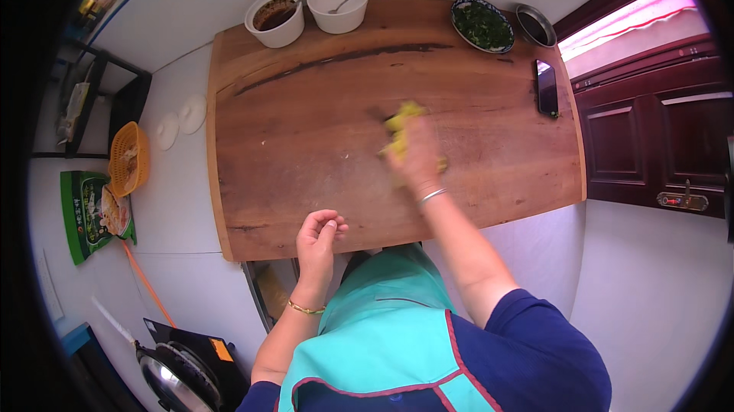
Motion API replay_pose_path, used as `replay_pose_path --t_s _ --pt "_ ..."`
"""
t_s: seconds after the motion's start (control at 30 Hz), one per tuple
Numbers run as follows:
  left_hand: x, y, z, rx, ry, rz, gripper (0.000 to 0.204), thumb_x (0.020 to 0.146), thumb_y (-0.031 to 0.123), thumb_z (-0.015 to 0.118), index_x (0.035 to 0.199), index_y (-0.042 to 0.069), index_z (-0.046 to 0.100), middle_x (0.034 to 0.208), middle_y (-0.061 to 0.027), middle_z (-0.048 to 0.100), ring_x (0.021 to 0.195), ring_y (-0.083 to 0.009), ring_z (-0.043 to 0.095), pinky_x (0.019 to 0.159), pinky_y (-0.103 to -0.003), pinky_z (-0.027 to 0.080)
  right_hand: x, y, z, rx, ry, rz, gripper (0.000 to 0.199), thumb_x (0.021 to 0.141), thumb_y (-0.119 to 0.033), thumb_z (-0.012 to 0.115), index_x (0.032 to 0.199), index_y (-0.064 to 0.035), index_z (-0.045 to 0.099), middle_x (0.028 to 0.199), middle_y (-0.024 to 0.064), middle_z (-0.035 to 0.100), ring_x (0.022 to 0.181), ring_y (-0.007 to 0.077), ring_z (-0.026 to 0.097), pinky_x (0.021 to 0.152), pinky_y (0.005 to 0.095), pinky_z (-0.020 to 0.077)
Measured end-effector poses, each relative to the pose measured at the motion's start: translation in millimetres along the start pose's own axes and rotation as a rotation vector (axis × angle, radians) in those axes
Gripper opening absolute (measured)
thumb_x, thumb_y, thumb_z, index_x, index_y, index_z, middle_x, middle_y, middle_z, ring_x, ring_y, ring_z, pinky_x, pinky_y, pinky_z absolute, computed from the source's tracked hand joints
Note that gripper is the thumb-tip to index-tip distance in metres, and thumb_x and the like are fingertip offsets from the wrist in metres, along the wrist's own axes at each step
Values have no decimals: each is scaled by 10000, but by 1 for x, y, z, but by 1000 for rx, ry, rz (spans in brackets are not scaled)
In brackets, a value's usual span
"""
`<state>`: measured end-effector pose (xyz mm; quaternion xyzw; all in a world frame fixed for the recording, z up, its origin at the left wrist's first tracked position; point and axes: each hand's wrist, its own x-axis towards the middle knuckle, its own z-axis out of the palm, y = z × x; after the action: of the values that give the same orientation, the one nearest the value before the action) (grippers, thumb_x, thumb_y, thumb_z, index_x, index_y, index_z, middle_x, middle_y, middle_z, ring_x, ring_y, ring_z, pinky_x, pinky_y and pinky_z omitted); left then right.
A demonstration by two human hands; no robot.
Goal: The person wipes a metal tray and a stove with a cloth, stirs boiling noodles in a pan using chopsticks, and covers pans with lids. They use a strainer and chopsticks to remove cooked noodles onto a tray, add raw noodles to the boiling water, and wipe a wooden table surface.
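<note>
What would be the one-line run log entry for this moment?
right hand: on yellow cloth, wooden board | left hand: curled, board's near edge

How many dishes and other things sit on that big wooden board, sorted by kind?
White round bowls: 2
Dark patterned plate of chopped greens: 1
Small round metal dish: 1
Black flat phone: 1
Yellow cloth under the right hand: 1
Total: 6
The left hand rests at the wooden board's near edge.
</note>
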<state>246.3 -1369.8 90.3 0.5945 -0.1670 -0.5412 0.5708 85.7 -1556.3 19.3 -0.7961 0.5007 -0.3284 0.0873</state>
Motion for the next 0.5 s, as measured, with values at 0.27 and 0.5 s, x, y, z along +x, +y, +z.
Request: replay_pose_path --t_s 0.27,0.5 --pt "-22 27 -59 -47 113 102 127 909 46 496 1020 31 557 913 -53 608 806 -123 604 692 -232 488 27 -84 -15 536 -126 77 548 679 -6 581 1220 -16 493 1225 165 497 1151 319 479 991 371 387" --pt "-20 -2 -72 -221 322 -8 127 908 35 494 1020 27 554 906 -62 609 790 -134 606 681 -243 495 76 -10 83 -261 -235 175 582 813 -196 494 1364 -54 371 1403 164 359 1319 315 303 1087 422 237"
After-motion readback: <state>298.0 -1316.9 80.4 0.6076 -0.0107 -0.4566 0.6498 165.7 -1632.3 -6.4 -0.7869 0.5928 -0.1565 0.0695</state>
